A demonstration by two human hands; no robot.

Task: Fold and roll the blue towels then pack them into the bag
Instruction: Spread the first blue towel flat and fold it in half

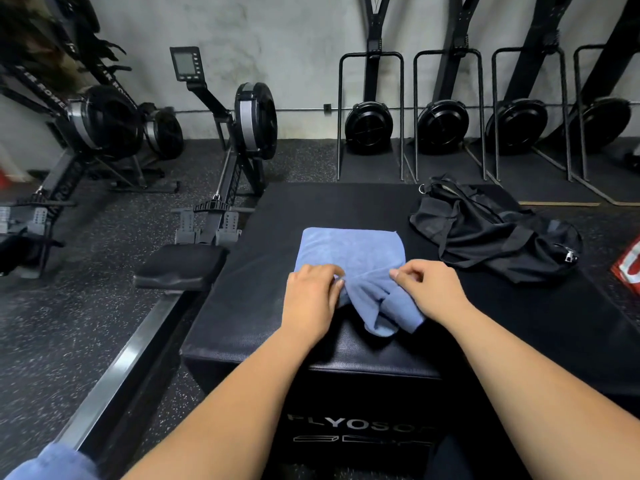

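**Head view: two hands bunch a blue towel on a gym box**

A blue towel (pixel 351 251) lies mid-top on a black padded box (pixel 256 244). Its far half is flat and squarish with rounded corners, and its near half is gathered into soft folds that spill to the box's front edge. The cloth is pale, matte and finely napped, set against the box's pebbled vinyl skin.

The left hand (pixel 310 296) sits on the towel's near left side, its fingers (pixel 334 271) curled together and pinching a raised ridge of cloth. The right hand (pixel 429 289) mirrors it on the right, thumb and bent fingers closed on the same fold.

A limp black bag (pixel 485 233) of thin fabric, with a metal ring and a zip pull, lies crumpled on the box to the towel's right, near but apart from it. A rowing machine (pixel 242 133) stands on the speckled rubber floor (pixel 52 323) at left. More blue cloth (pixel 52 462) shows at the lower left corner — too blurred to say what it is.
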